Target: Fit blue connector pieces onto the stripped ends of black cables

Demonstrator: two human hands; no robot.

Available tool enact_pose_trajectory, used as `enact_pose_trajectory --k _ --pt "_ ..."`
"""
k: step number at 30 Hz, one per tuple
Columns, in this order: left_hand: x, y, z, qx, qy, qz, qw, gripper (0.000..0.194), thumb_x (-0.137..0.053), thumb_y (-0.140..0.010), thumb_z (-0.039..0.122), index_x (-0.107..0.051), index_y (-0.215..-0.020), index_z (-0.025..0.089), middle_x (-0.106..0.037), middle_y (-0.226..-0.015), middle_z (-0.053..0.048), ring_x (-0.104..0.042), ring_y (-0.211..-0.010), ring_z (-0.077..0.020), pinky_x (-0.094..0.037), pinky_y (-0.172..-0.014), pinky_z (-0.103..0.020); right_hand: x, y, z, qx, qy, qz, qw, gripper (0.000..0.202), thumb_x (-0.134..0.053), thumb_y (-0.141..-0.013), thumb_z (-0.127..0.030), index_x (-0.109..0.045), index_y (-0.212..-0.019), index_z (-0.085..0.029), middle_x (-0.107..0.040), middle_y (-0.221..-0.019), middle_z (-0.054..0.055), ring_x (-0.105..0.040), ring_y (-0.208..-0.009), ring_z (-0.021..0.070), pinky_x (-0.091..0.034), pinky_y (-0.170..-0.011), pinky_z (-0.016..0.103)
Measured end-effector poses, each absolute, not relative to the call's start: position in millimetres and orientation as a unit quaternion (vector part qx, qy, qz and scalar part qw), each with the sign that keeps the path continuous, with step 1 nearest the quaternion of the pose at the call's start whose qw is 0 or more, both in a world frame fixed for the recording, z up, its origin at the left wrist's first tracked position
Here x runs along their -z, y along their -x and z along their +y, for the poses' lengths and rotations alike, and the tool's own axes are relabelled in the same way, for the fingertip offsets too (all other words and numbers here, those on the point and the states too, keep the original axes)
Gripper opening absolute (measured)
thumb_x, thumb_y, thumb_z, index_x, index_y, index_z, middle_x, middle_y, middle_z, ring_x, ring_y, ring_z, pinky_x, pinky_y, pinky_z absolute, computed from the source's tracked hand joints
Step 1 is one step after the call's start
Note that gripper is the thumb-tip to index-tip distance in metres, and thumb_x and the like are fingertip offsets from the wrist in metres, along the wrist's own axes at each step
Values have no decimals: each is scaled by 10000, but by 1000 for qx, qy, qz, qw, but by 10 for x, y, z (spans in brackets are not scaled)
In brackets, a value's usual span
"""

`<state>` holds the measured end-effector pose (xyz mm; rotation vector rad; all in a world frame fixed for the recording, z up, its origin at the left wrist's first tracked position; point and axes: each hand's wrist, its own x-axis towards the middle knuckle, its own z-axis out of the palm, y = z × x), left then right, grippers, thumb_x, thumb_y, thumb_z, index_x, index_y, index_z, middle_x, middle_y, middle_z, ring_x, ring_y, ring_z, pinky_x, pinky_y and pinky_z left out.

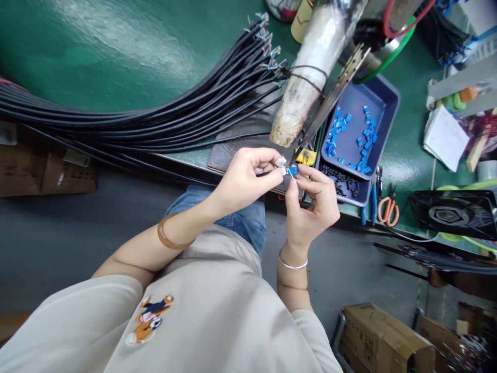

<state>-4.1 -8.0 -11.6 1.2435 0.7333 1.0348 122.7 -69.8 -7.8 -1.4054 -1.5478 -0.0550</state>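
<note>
My left hand [252,173] is closed on the stripped end of a black cable, holding it between thumb and fingers at the bench edge. A small blue connector [292,170] sits at the cable's end. My right hand [312,199] pinches that connector, with a thin white wire [291,172] between thumb and fingertips. Just beyond the fingers are a yellow piece [306,156] and the tip of a metal bar [305,137]. How the wires enter the connector is too small to make out.
A bundle of black cables [155,122] with stripped ends lies along the green bench [97,57]. A wrapped white tube [298,98] hangs ahead. To the right are a blue bin [388,111] of connectors, orange-handled scissors [388,211] and a black fan [454,213]. Cardboard boxes [388,336] stand below.
</note>
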Motion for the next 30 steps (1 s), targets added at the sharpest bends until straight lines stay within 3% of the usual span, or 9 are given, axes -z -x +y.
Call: enact_pose_trajectory --k 9,16,22,24,27,30 --pt "107 45 -68 -459 -557 327 610 91 -594 -757 100 -585 -677 141 -487 -616 25 -438 -558 -51 -369 -514 -168 55 -1236 -687 26 579 -648 494 125 -664 -813 -91 -627 -862 -199 -707 -1030 29 -696 -983 161 -641 -805 335" --pt "95 93 -69 -400 -562 343 638 132 -594 -783 134 -566 -654 136 -415 -576 40 -340 -509 -37 -260 -466 -183 65 -1288 -735 16 577 -664 476 104 -632 -841 -130 -592 -887 -215 -711 -1021 34 -704 -954 160 -635 -793 336" --pt "-31 173 -105 -325 -580 314 678 145 -581 -844 216 -596 -727 133 -459 -573 34 -383 -511 -55 -302 -485 -199 60 -1355 -778 56 557 -715 417 131 -613 -872 -118 -585 -945 -223 -736 -1047 39 -718 -968 159 -594 -839 319" --pt "-62 199 -157 -332 -629 330 620 105 -603 -839 225 -608 -783 137 -515 -608 25 -420 -532 -68 -333 -509 -208 66 -1369 -791 51 545 -713 438 152 -613 -871 -103 -582 -955 -226 -737 -970 12 -719 -913 135 -587 -814 290" --pt "-67 207 -258 -382 -738 350 433 67 -640 -827 220 -626 -826 155 -608 -708 -3 -489 -615 -98 -386 -600 -234 40 -1387 -817 16 565 -648 511 131 -630 -867 -132 -580 -932 -233 -686 -840 -31 -701 -778 110 -576 -695 252" --pt "-25 208 -314 -400 -792 312 339 163 -579 -894 246 -638 -765 166 -646 -692 -24 -537 -652 -123 -409 -658 -255 -16 -1409 -836 -81 618 -557 550 95 -664 -857 -207 -570 -851 -223 -598 -721 -62 -611 -564 65 -513 -520 194"
